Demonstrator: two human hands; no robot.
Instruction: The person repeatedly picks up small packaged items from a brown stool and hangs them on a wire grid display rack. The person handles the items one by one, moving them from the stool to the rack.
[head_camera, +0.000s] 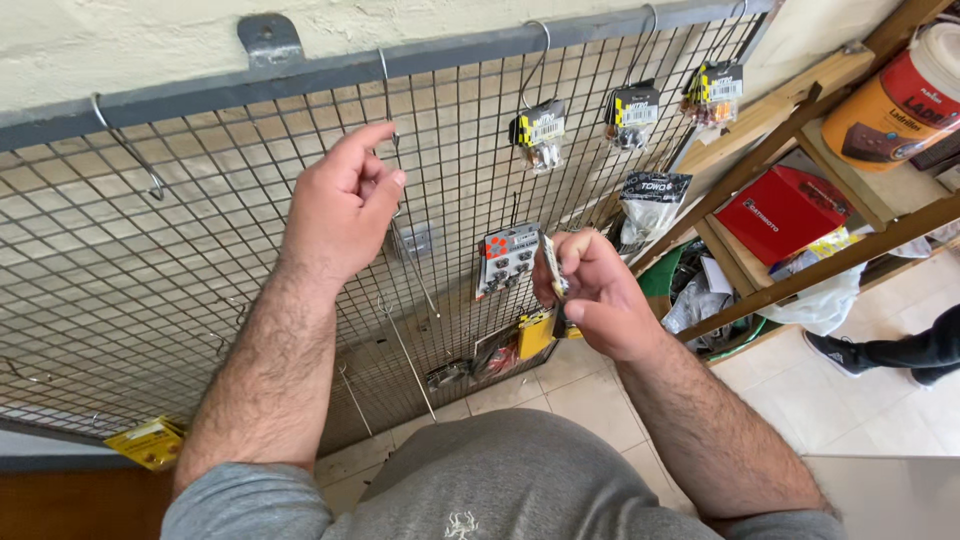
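We see the left hand pinching a thin bent metal wire hook hung on the grey wire mesh display grid, fingers curled. The right hand pinches a small flat carded packet edge-on, just right of centre and near the grid. Risk as we judge it: the hook could twist or slip off the top bar, and the packet's hole could miss the tip. Hung hardware packets further right could get knocked.

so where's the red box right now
In the head view the red box sits at the right on the wooden shelf, below the orange tub and right of the wire grid.
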